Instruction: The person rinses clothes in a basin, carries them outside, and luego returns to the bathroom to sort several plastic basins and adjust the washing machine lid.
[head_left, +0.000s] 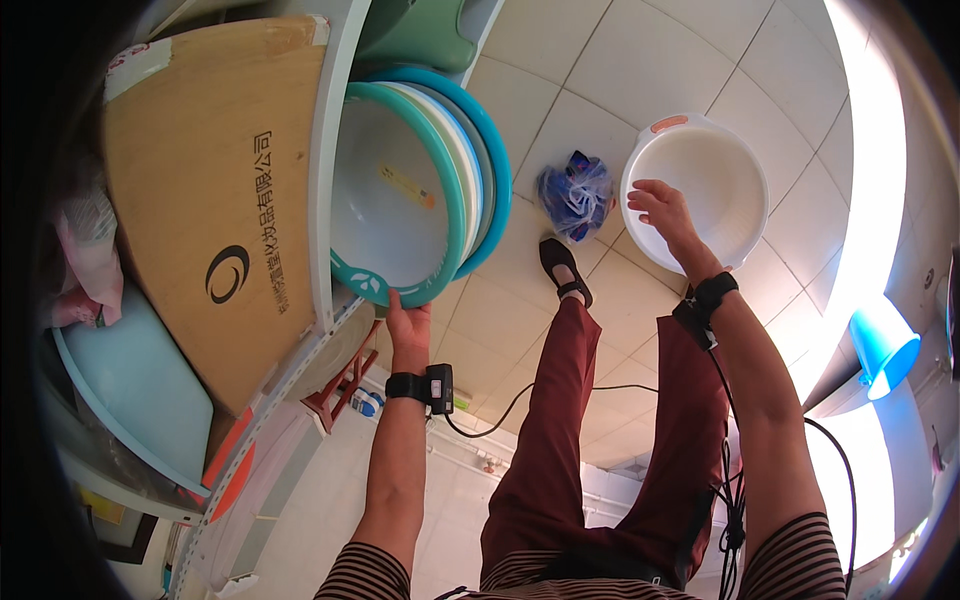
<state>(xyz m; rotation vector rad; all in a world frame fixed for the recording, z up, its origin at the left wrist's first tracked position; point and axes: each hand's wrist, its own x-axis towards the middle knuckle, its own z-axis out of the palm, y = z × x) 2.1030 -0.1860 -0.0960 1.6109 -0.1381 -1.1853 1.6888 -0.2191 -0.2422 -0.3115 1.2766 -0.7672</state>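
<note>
My left hand grips the near rim of a teal plastic basin, thumb inside and fingers underneath. This basin is the front one of a nested stack that juts out from the shelf, with a larger blue basin at the back. A yellow sticker bearing writing lies on the teal basin's inner bottom. My right hand hovers over the left part of a round white basin, fingers spread and nothing in them. That white basin has an orange-red label at its rim and rests on the tiled floor.
A large cardboard box with printed writing fills the shelf at left, beside a light-blue tub. A clear plastic bag of blue items lies on the floor near my foot. A blue bucket is at right. Cables run from my wrist devices.
</note>
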